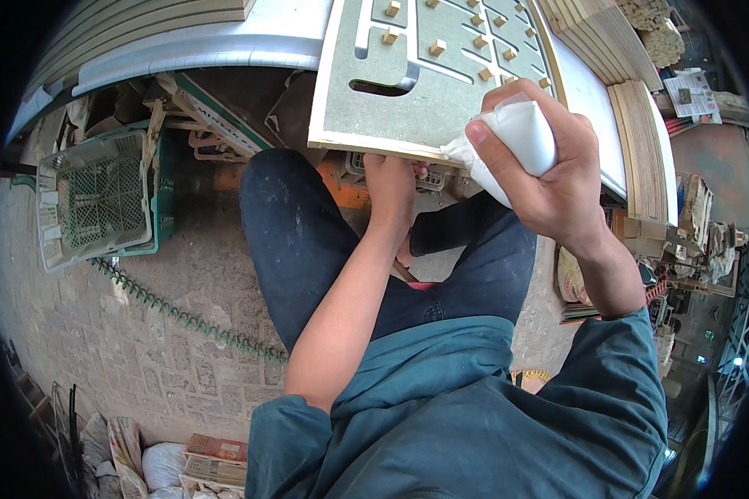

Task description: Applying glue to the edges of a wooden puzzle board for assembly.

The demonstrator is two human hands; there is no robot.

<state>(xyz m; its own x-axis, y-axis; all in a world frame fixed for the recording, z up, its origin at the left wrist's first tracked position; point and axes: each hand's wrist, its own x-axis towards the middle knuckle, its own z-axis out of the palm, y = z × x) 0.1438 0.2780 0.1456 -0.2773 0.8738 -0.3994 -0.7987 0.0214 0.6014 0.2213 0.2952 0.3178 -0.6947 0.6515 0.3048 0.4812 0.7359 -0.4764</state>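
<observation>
A grey-green board point(374, 116) with a pale wooden rim lies tilted in front of me, cut with slots and dotted with several small wooden blocks point(437, 47). My right hand point(557, 158) is closed around a soft white squeeze bottle point(526, 137), held on its side. Its whitish tip touches or nearly touches the board's near edge. Below that edge, my left hand point(391, 183) is up against the underside of the rim. Curled fingertips show beside it, while the rest of its fingers are hidden by the board.
Stacked wooden strips point(645, 150) stand on the white worktop point(287, 37) at right, with more at far left. A pale plastic crate point(96, 204) sits at left above a coiled green hose point(183, 312) on the paved floor. Sacks point(162, 466) lie at lower left.
</observation>
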